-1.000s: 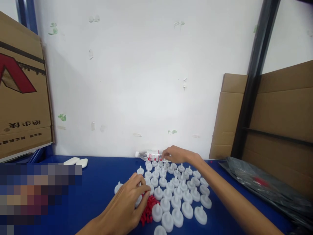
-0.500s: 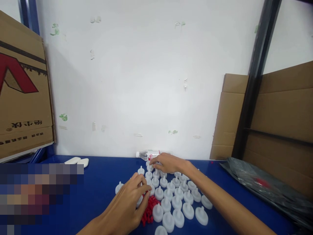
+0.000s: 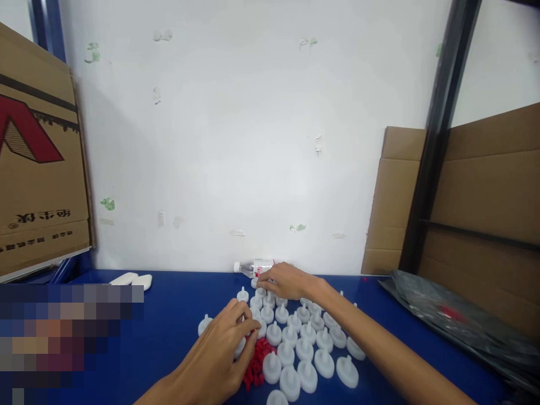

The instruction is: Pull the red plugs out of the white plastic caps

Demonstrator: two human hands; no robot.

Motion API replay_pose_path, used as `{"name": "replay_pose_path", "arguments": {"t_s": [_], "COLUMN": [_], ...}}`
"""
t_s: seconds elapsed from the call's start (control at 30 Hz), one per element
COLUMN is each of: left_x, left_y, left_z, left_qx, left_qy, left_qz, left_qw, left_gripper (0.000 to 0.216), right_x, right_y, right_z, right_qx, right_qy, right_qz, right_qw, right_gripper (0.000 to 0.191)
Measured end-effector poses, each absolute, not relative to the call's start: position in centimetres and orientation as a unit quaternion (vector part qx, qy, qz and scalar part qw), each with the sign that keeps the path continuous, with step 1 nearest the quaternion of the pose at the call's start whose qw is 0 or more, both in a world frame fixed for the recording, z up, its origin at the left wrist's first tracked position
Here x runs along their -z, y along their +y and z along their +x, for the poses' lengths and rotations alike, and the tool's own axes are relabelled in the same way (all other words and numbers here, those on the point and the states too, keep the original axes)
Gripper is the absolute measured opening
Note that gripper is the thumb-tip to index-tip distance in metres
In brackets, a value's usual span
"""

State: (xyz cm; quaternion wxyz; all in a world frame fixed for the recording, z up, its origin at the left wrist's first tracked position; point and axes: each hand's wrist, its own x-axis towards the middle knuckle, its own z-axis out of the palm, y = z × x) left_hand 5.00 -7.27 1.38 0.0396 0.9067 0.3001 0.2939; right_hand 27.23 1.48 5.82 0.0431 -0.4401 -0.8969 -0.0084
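Several white plastic caps with a thin upright nozzle (image 3: 290, 382) stand in loose rows on the blue table. Beside them, under my left hand, lies a heap of small red plastic pieces (image 3: 258, 363). My left hand (image 3: 225, 343) is closed, thumb and forefinger near each other above the heap; anything between them is hidden. At the back of the rows my right hand (image 3: 284, 281) reaches down with bent fingers at the rear caps. A small red spot shows by its fingertips, over a white cap (image 3: 255, 283); what the fingers hold is unclear.
A clear plastic bottle (image 3: 247, 268) lies against the white wall behind my right hand. Two white oval objects (image 3: 143, 281) rest at the back left. Grey plastic bags (image 3: 439, 309) lie at the right. Cardboard boxes (image 3: 42, 169) flank the table.
Both hands hold nearly the same poses and places. The right fingertips have shifted very slightly over the rear caps, and the view has moved a little.
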Motion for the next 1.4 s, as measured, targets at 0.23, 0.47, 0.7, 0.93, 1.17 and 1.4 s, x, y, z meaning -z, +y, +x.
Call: {"name": "replay_pose_path", "arguments": {"t_s": [0.23, 0.47, 0.7, 0.93, 1.17, 1.4], "left_x": [-0.6, -0.4, -0.6, -1.1, -1.5, -2.2], "left_y": [-6.9, -6.6, -6.7, -5.9, -4.9, -5.5], "left_z": [4.8, 4.9, 4.9, 4.4, 3.8, 3.9], "left_qx": [-0.305, -0.292, -0.304, -0.381, -0.392, -0.379], "left_qy": [0.280, 0.255, 0.281, 0.345, 0.374, 0.322], "left_qz": [0.909, 0.921, 0.910, 0.858, 0.841, 0.864], "left_qw": [0.036, 0.036, 0.033, -0.008, -0.018, 0.076], "left_gripper": [0.021, 0.020, 0.023, 0.021, 0.019, 0.034], "right_x": [-6.2, -5.4, -6.7, -10.5, -11.7, -12.1], "right_y": [2.3, 2.4, 2.0, -0.8, -4.5, -5.7], "right_z": [28.7, 28.9, 28.7, 28.2, 25.3, 24.3], "right_qx": [0.063, 0.037, 0.054, -0.036, -0.136, -0.090], "right_qy": [-0.838, -0.833, -0.823, -0.881, -0.924, -0.939], "right_qz": [-0.541, -0.552, -0.564, -0.455, -0.341, -0.318], "right_qw": [0.014, -0.031, 0.041, 0.121, 0.111, 0.098], "right_gripper": [0.029, 0.031, 0.030, 0.019, 0.041, 0.029]}}
